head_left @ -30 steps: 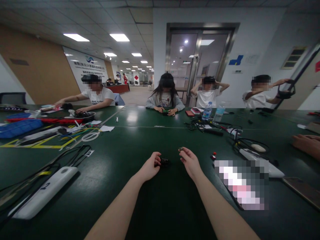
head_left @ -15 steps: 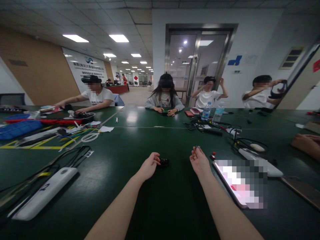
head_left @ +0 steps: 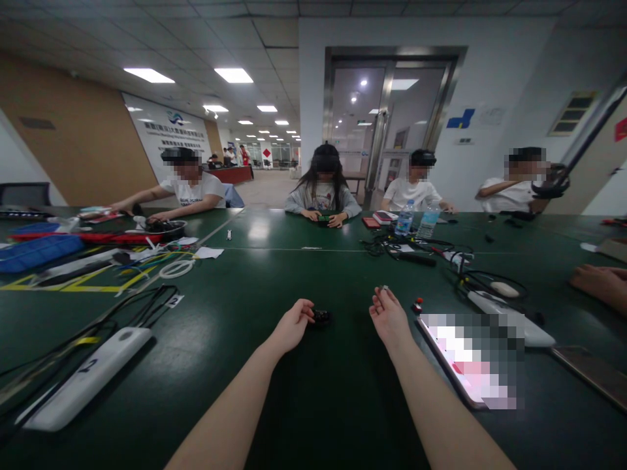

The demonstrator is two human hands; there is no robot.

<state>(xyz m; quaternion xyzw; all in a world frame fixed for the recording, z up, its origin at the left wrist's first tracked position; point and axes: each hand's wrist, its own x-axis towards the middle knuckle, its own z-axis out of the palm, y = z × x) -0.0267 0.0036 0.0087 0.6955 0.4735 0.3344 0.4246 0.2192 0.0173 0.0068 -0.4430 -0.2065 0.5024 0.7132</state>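
My left hand (head_left: 294, 324) rests on the green table, its fingers closed at the left edge of a small, dark, shiny object (head_left: 321, 317) lying there. What kind of object it is stays too small and dark to make out. Palm turned up, my right hand (head_left: 389, 318) pinches a tiny light-grey piece (head_left: 385, 288) between thumb and fingertips, a little to the right. A lit phone (head_left: 455, 362) lies beside my right forearm, and a small red-and-black item (head_left: 417, 305) sits just past the phone's far corner.
A white power strip (head_left: 91, 378) with cables lies at left; another (head_left: 512, 318) lies at right beside a dark phone (head_left: 592, 375). Two water bottles (head_left: 416, 219) and tangled cables stand farther back. Blue trays (head_left: 42, 253) are at far left. Several people sit around; another person's hand (head_left: 600, 284) is at right.
My right hand has shifted very slightly left, and the piece in its fingertips shows more clearly. My left hand stays put. Across the table, a person at right has lowered their arms.
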